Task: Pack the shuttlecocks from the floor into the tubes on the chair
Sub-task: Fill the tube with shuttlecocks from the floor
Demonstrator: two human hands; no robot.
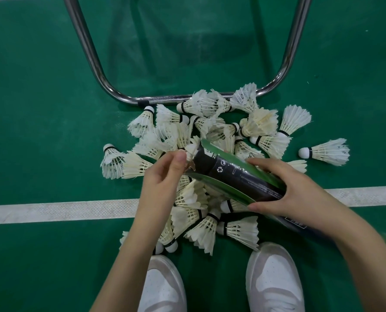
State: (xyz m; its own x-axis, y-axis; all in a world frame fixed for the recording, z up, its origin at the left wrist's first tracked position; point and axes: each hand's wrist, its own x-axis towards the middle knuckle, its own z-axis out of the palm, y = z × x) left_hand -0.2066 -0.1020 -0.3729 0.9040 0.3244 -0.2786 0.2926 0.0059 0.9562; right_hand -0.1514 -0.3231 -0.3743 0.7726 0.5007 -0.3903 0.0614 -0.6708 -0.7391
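Feeding a shuttlecock into the tube's open mouth above the pile.

The right hand grasps the black-and-green tube, its mouth aimed toward ten o'clock; the left hand pinches a shuttlecock right at that mouth. The rest of the shuttlecocks lie heaped on the green floor from twelve to six o'clock, against the chair's steel frame. Best to keep the tube steady, enter cork first and push straight, so feathers don't crumple.
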